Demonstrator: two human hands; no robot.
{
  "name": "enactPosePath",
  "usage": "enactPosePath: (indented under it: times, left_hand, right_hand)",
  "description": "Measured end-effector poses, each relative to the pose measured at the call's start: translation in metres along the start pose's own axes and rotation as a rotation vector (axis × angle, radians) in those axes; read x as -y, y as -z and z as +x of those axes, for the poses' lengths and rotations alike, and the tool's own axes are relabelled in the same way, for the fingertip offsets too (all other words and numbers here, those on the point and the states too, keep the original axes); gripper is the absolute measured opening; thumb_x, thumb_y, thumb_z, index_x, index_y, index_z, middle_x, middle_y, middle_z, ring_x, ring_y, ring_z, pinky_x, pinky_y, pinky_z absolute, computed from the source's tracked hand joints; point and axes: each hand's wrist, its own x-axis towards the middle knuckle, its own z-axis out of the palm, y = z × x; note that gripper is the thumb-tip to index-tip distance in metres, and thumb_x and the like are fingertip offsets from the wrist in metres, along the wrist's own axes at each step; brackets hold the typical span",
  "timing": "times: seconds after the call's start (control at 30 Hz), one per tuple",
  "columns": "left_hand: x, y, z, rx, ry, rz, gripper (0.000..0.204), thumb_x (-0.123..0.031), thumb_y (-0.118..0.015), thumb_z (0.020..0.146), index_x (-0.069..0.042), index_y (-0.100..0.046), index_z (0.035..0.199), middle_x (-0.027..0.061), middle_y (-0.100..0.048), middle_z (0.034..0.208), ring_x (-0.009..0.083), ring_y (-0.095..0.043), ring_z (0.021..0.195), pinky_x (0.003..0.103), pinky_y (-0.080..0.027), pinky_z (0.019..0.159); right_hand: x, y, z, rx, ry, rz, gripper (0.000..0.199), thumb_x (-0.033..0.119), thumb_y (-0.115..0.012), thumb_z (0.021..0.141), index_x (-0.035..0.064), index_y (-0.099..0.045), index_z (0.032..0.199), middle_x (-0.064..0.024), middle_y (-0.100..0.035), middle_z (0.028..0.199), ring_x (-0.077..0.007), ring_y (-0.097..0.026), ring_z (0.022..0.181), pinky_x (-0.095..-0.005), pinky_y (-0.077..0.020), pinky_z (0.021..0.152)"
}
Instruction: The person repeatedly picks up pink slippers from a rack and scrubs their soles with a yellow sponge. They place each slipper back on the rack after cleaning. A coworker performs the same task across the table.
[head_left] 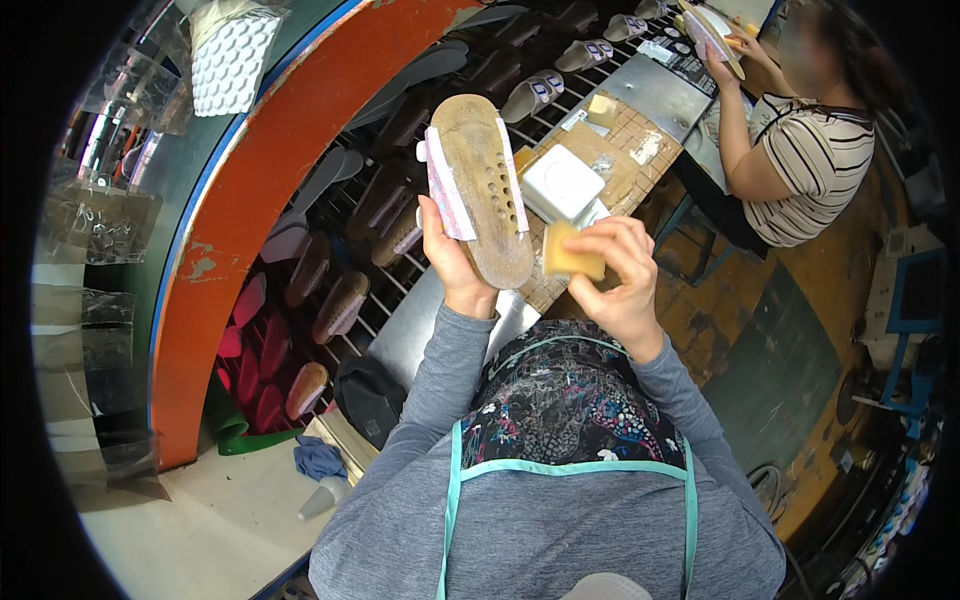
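My left hand (452,258) grips a tan shoe sole (488,185) from its left edge and holds it upright, bottom side up. The sole has several small holes and pale pink upper material (444,190) folded over both long edges. My right hand (618,272) pinches a small yellow sponge block (570,256) just right of the sole's lower end, not touching it. Both hands are raised above a brown work surface (625,160).
A white square container (562,183) sits on the work surface. A wire conveyor rack (400,190) carries several dark and tan soles beside an orange curved rail (270,180). Another person (800,165) in a striped top works on a sole at the upper right.
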Motion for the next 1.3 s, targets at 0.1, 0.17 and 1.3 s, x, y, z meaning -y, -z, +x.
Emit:
enactPosePath:
  times: [0.1, 0.17, 1.3]
  left_hand:
    - [0.005, 0.005, 0.001, 0.025, 0.041, -0.036, 0.059, -0.051, -0.035, 0.102, -0.006, -0.047, 0.138, 0.0133, -0.057, 0.133, 0.0290, -0.059, 0.115, 0.042, -0.049, 0.097]
    - [0.009, 0.011, 0.005, 0.061, 0.054, -0.059, 0.059, -0.051, -0.034, 0.102, -0.006, -0.048, 0.138, 0.0136, -0.057, 0.133, 0.0298, -0.058, 0.116, 0.043, -0.048, 0.099]
    - [-0.026, 0.063, 0.025, -0.025, 0.409, -0.128, 0.064, -0.051, -0.046, 0.096, 0.000, -0.052, 0.133, 0.0204, -0.065, 0.116, 0.0353, -0.067, 0.100, 0.050, -0.057, 0.085]
  right_hand:
    - [-0.002, -0.009, 0.001, -0.086, -0.016, 0.045, 0.034, 0.013, -0.075, 0.063, 0.0112, -0.071, 0.097, -0.0044, -0.066, 0.096, -0.0252, -0.058, 0.102, -0.0386, -0.0367, 0.092]
    - [-0.005, -0.016, -0.006, -0.023, 0.001, 0.069, 0.033, 0.013, -0.075, 0.062, 0.0112, -0.070, 0.094, -0.0045, -0.065, 0.095, -0.0250, -0.058, 0.102, -0.0382, -0.0368, 0.091]
    - [-0.055, 0.001, 0.000, 0.163, -0.361, 0.982, 0.044, 0.007, -0.079, 0.077, -0.0015, -0.061, 0.115, -0.0147, -0.064, 0.119, -0.0211, -0.061, 0.110, -0.0347, -0.0483, 0.096]
